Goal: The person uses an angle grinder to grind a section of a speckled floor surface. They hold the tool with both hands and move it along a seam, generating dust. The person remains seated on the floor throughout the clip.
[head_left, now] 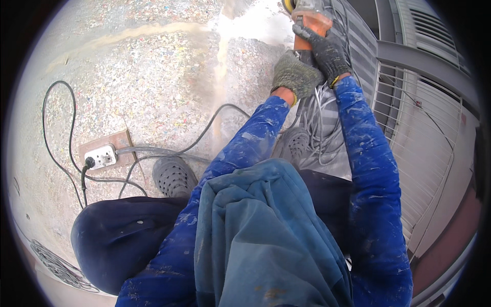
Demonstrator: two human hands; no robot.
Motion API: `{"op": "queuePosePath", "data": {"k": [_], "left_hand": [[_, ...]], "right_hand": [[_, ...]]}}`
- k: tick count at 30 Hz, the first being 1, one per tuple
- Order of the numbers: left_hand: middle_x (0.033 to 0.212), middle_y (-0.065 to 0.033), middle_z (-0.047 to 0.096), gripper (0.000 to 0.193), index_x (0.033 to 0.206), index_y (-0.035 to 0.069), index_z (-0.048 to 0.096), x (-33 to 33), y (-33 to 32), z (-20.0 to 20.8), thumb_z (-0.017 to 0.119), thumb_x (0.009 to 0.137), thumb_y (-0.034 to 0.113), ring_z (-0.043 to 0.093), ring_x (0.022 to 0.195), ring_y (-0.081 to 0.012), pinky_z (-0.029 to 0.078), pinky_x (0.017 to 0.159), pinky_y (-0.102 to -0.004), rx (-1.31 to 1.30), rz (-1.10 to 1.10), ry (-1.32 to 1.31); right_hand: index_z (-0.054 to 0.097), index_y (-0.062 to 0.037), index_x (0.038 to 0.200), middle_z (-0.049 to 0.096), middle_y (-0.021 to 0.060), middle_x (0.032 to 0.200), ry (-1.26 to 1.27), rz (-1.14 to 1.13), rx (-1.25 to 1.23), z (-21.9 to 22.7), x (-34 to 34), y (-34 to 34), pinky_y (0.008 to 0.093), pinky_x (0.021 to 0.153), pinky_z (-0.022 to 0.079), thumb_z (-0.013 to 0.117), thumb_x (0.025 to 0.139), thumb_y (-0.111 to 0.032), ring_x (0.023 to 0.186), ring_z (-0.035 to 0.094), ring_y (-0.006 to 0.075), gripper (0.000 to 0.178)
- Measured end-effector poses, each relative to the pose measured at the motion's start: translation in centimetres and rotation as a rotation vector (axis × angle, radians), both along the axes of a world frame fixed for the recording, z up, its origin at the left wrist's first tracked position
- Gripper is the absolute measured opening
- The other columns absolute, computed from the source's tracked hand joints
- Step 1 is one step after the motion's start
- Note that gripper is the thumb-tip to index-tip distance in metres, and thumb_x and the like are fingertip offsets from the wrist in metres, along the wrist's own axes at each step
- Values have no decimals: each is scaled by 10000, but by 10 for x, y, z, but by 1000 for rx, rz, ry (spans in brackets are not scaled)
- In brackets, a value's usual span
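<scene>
At the top right, both my gloved hands hold an angle grinder [315, 24] with an orange, dusty body. My left hand [297, 74], in a grey-green knit glove, is closed around its rear end. My right hand [328, 51], in a darker glove, wraps the body further forward, its thumb across the top. Part of a yellow-edged disc [288, 6] shows at the tool's front, cut off by the picture's edge. Bright white dust [261, 23] lies on the speckled floor [169, 77] to the left of the tool.
A white power strip [101, 156] on a brown board [121, 139] has a black plug [90, 162] in it. Its cable loops over the floor. Bundled grey cable [319, 125] lies by my right shoe [292, 143]. A white railing [409, 117] runs along the right; coiled cable [59, 266] sits lower left.
</scene>
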State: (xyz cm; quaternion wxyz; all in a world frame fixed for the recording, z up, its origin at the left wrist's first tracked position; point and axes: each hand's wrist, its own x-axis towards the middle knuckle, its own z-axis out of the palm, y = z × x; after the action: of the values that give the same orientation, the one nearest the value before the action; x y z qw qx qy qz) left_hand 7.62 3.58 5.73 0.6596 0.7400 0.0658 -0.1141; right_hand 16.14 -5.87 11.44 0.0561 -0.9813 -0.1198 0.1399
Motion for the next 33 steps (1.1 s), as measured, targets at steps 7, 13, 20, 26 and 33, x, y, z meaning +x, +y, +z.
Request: {"op": "queuePosePath", "data": {"k": [7, 13, 20, 26, 33], "left_hand": [[1109, -261, 651, 743, 1168, -76, 557, 0, 37, 53, 835, 633, 358, 654, 1070, -379, 538, 908, -412, -252, 106, 169], [1110, -245, 657, 781, 1199, -59, 560, 6, 73, 89, 853, 601, 349, 654, 1069, -377, 534, 922, -400, -319, 151, 186], [876, -178, 709, 615, 964, -19, 669, 18, 76, 42, 882, 578, 410, 699, 784, -271, 568, 700, -369, -223, 197, 46], [711, -75, 667, 392, 821, 12, 658, 5, 52, -1, 874, 603, 256, 647, 586, -162, 525, 523, -316, -204, 108, 215], [733, -53, 671, 313, 824, 21, 671, -10, 19, -21, 853, 638, 195, 622, 589, -133, 506, 527, -289, -246, 143, 198]], "right_hand": [[550, -292, 1396, 626, 163, 1230, -163, 583, -197, 53, 16, 29, 418, 939, 509, 562, 959, -146, 1089, 623, 313, 461], [527, -121, 1400, 611, 155, 1286, 148, 479, 82, 88, 33, 57, 390, 982, 520, 600, 960, -163, 1138, 620, 269, 447], [593, -65, 1244, 656, 91, 1106, 767, -468, 986, 56, 39, 78, 344, 860, 586, 705, 918, -272, 945, 688, 183, 402], [662, -75, 1207, 681, 71, 981, 579, -310, 729, 3, 19, 60, 288, 730, 601, 671, 943, -266, 836, 697, 154, 325], [660, 9, 1045, 684, 95, 866, 719, -517, 1029, -13, 5, 27, 296, 570, 584, 808, 824, -275, 691, 698, 179, 390]]}}
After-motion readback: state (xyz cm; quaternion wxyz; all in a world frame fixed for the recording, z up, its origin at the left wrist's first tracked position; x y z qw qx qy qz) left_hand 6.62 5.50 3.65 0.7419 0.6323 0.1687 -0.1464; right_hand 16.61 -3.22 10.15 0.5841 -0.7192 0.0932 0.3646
